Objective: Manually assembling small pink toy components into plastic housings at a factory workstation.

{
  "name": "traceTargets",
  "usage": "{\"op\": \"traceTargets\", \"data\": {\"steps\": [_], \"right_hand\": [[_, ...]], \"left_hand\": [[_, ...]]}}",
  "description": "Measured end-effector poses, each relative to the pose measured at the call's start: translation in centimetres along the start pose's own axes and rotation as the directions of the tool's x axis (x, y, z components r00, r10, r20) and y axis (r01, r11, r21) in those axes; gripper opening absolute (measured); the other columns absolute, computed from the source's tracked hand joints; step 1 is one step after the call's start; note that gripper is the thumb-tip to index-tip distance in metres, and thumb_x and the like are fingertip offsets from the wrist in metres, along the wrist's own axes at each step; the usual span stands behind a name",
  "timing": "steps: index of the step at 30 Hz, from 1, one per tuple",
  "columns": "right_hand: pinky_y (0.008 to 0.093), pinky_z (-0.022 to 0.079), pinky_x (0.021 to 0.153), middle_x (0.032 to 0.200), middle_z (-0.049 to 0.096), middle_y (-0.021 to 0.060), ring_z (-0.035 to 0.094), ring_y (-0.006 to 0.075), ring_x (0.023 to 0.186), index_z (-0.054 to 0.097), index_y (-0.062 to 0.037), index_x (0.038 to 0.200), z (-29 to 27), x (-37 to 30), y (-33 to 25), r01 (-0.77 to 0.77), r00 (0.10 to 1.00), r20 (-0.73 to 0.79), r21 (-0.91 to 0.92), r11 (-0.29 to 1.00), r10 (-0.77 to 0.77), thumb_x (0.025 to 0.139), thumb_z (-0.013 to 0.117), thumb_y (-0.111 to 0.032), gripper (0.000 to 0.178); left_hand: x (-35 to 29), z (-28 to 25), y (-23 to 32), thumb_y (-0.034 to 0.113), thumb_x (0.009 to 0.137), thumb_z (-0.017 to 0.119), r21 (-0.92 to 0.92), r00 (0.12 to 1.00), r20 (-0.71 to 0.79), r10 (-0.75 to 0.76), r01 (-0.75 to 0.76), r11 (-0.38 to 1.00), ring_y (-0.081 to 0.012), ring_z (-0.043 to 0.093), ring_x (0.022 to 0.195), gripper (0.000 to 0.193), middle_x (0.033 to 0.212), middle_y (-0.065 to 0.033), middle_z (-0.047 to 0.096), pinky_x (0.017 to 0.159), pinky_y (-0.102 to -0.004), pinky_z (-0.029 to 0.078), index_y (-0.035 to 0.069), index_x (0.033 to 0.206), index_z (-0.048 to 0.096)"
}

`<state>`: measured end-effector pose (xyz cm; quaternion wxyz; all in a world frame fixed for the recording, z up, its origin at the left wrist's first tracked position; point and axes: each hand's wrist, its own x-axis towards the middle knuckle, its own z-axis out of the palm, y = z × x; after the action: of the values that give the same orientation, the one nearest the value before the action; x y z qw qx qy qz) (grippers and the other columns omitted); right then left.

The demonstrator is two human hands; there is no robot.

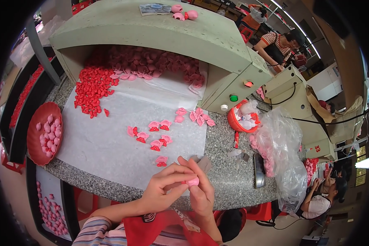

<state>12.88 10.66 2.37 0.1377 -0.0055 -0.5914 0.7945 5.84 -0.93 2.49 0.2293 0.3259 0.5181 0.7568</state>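
Observation:
Low over the front edge of the granite worktop (227, 186), my left hand (166, 185) and my right hand (202, 192) meet around a small rounded pink plastic piece (193, 181). The fingers of both are closed on it, and they cover part of it. A speck of red shows at its left side. Ahead, on white paper (106, 139), lie several pink shell-like pieces with red parts, one pink-and-red piece (161, 160) being closest to my hands. Farther off sits a small group of pink pieces (199, 117) without visible red.
A pale green hooded machine (151, 30) arches over heaps of red parts (95, 88) and pink parts (151, 61). A red bowl (33, 141) of pink pieces stands left. To the right are an orange basket (232, 119), a phone (259, 171) and a clear plastic bag (285, 164). Other people sit beyond.

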Motion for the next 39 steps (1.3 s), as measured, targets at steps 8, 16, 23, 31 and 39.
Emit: {"op": "traceTargets", "data": {"steps": [8, 16, 23, 31, 39], "right_hand": [[0.0344, 0.027, 0.1, 0.128, 0.037, 0.0206, 0.036, 0.0266, 0.12, 0.032, 0.004, 0.128, 0.0, -0.1, -0.4, -0.073, 0.997, -0.027, -0.051, 0.996, 0.072, 0.084, 0.039, -0.005, 0.045], [0.0376, 0.029, 0.097, 0.123, 0.041, 0.0246, 0.041, 0.0291, 0.115, 0.04, 0.0055, 0.119, -0.1, -0.4, 0.0, -0.049, 0.997, -0.07, -0.073, 0.996, 0.043, 0.085, 0.045, -0.021, 0.044], [0.0344, 0.031, 0.096, 0.124, 0.04, 0.0197, 0.039, 0.0261, 0.115, 0.043, 0.0016, 0.113, -0.1, 0.4, 0.0, 0.0, 1.0, -0.002, -0.149, 0.989, 0.0, 0.086, 0.038, -0.009, 0.029], [0.035, 0.027, 0.097, 0.121, 0.038, 0.0174, 0.036, 0.0242, 0.115, 0.042, -0.0007, 0.108, 0.0, -0.5, 0.0, 0.049, 0.999, 0.027, -0.126, 0.991, -0.045, 0.085, 0.032, -0.005, 0.026], [0.0321, 0.028, 0.095, 0.115, 0.042, 0.0138, 0.037, 0.0227, 0.116, 0.043, 0.0002, 0.109, 0.0, -0.3, 0.1, 0.14, 0.99, -0.006, -0.066, 0.988, -0.14, 0.086, 0.031, -0.006, 0.027]], "left_hand": [[-0.3, 0.3, -0.2, -0.012, 0.078, 0.048, -0.062, 0.997, -0.038, -0.074, 0.072, 0.996, -0.0154, 0.05, 0.096, 0.028, 0.109, -0.0105, 0.045, 0.076, -0.0233, 0.045, -0.003, 0.104, 0.054], [-0.3, 0.7, -0.6, -0.014, 0.076, 0.049, -0.13, 0.999, -0.042, -0.013, 0.008, 0.991, -0.0193, 0.053, 0.099, 0.025, 0.107, -0.012, 0.046, 0.083, -0.0285, 0.048, -0.003, 0.098, 0.055], [-0.2, 0.5, -0.9, -0.012, 0.073, 0.053, -0.058, 0.99, -0.142, 0.001, -0.01, 0.998, -0.0172, 0.057, 0.091, 0.025, 0.101, -0.011, 0.051, 0.077, -0.0255, 0.051, -0.001, 0.094, 0.06], [-0.5, 1.9, -1.8, -0.005, 0.072, 0.057, 0.123, 0.953, -0.247, 0.173, -0.147, 0.982, -0.0185, 0.057, 0.073, 0.011, 0.09, -0.012, 0.057, 0.063, -0.0247, 0.046, 0.0, 0.081, 0.061], [-1.4, 0.3, -4.6, -0.006, 0.075, 0.053, 0.076, 0.972, -0.232, 0.044, -0.027, 0.997, -0.018, 0.049, 0.094, 0.011, 0.103, -0.0113, 0.052, 0.081, -0.0284, 0.04, 0.001, 0.084, 0.054]]}}
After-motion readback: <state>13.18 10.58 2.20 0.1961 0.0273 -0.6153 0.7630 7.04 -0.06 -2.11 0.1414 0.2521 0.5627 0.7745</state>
